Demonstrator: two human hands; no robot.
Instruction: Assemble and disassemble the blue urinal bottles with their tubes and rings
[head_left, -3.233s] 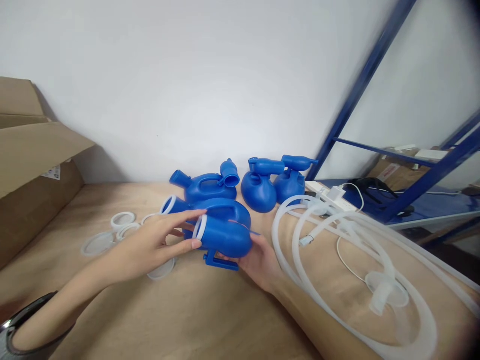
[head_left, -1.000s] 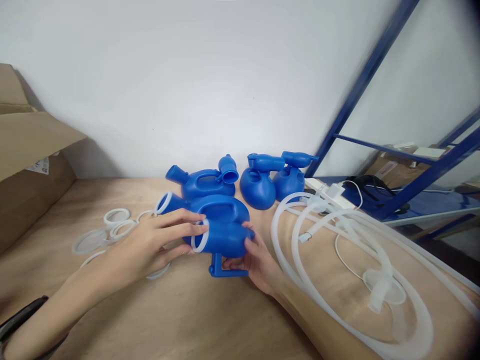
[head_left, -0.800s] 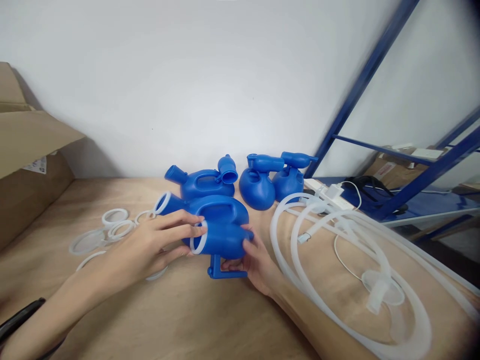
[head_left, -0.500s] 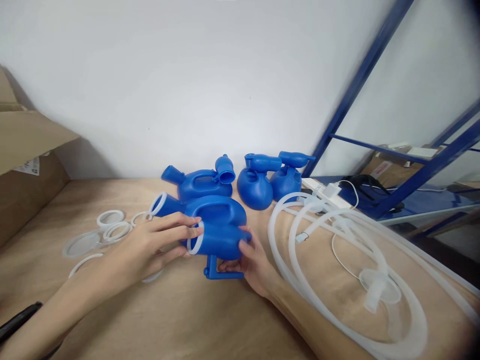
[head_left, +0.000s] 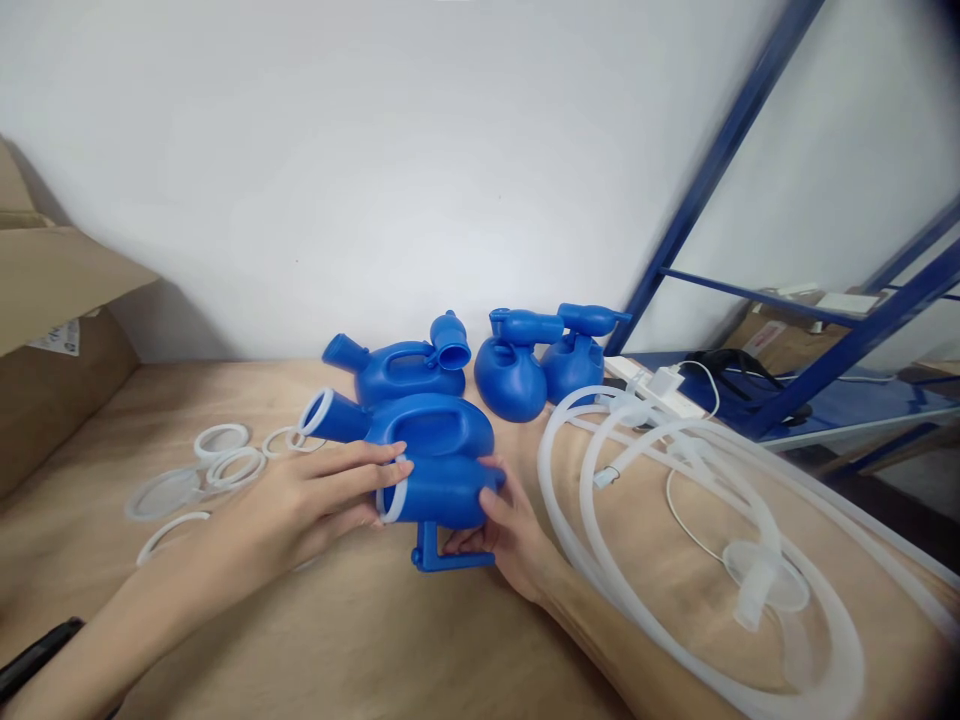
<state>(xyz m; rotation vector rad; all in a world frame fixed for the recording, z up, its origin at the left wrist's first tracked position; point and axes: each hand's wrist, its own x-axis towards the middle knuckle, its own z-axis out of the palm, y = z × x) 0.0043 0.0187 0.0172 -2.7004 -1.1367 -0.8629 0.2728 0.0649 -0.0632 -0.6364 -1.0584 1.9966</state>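
My right hand [head_left: 517, 535] is closed round the narrow end of a blue plastic funnel-shaped cap [head_left: 442, 490], which lies sideways with an L-shaped arm below it. A white sealing ring [head_left: 396, 498] sits at the cap's wide mouth. The fingers of my left hand [head_left: 337, 490] pinch that ring and the rim; the thumb is partly hidden. Directly behind stands a blue urinal bottle [head_left: 469, 425] with a loop handle. Another white ring [head_left: 319, 412] circles its spout.
Farther back are another blue bottle [head_left: 375, 380] and two rounded blue bottles [head_left: 510, 385] with caps. Loose white rings [head_left: 236, 467] lie left. Coiled clear tubing [head_left: 592, 500] and a power strip [head_left: 671, 390] occupy the right. A cardboard box [head_left: 75, 400] borders the left.
Both hands and the blue cap have moved slightly down in the view. The left fingers stay on the white ring, and the right hand keeps its hold on the narrow end.
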